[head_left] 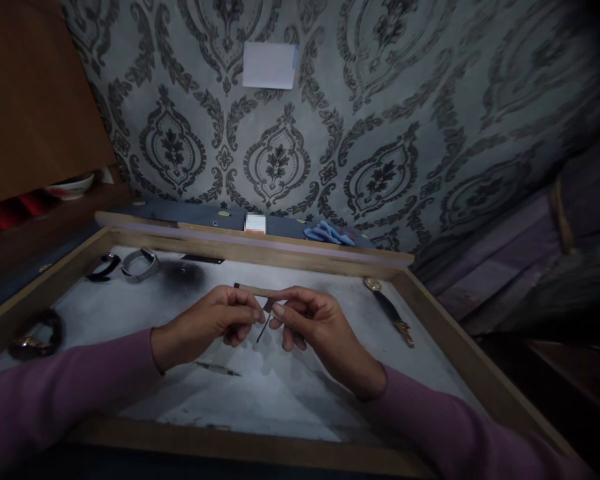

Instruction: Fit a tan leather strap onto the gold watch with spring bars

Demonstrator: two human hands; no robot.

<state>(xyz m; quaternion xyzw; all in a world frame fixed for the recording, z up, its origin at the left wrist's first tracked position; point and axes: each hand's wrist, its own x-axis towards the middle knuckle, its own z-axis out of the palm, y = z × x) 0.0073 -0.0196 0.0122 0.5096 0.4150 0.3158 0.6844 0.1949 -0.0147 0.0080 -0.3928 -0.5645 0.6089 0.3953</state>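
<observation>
Both hands meet over the middle of a shallow wooden-framed tray (205, 437) with a white bottom. My left hand (227, 315) is closed in a pinch; what its fingertips hold is too small to name. In my right hand (307, 319), thumb and fingers pinch a thin dark strip (263, 330) that slants down between the hands. A light brown band with a dark end (253, 289) shows just behind the fingertips. Below my left hand, a slim metal tool (219, 369) lies on the white bottom.
At the tray's left are a dark watch (104, 267), a grey watch (140, 265) and a dark-banded watch (37, 335). Another watch (390, 312) lies at the right. A flat black piece (203, 259) sits near the back. Beyond the rim is a blue cloth (330, 233).
</observation>
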